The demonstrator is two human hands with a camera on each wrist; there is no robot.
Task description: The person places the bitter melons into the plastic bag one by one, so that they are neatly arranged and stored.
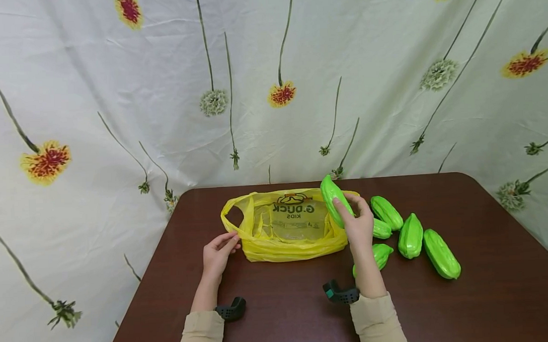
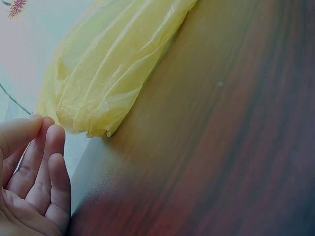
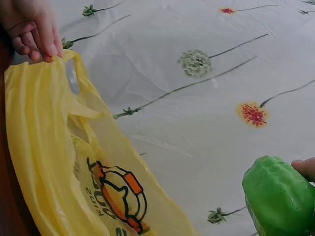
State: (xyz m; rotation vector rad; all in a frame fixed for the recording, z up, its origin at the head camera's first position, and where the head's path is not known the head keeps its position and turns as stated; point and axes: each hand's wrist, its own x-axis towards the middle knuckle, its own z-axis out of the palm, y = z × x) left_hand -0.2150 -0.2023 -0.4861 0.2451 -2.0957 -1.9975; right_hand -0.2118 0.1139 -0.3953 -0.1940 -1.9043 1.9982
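Yellow, thin, see-through plastic makes up the carrier bag (image 1: 290, 251), which lies spread on the dark reddish-brown wood-grain surface (image 1: 283, 301) with its mouth open and its inside showing. Black lettering (image 1: 293, 208) and a duck drawing with orange parts (image 1: 294, 198) show on its far wall, the letters reading mirrored, and a looped handle (image 1: 232, 224) stands out at its left end. The left hand (image 1: 218, 254) is at the bag's near left corner, thumb and forefinger brought together on the edge of the plastic in a pinch, though the dim left wrist view makes it hard to tell how much of the film lies between the fingertips. The right hand (image 1: 360, 226) grasps a bright green, ribbed, elongated fruit-like piece (image 1: 333, 195), thumb on its near side, holding it tilted with its pointed tip up. In the head view that piece overlaps the bag's right end; the right wrist view shows it apart from the plastic. Five similar green ribbed pieces (image 1: 410, 236) lie on the surface to the right of the bag: two close together beside its right end, two farther right and one partly hidden by the right forearm. Both arms wear beige sleeves (image 1: 374, 316) and black wrist straps (image 1: 233, 309). Behind the surface hangs a wrinkled whitish cloth (image 1: 161, 69) printed with yellow-and-red flowers, pale round seed heads and long green stems.
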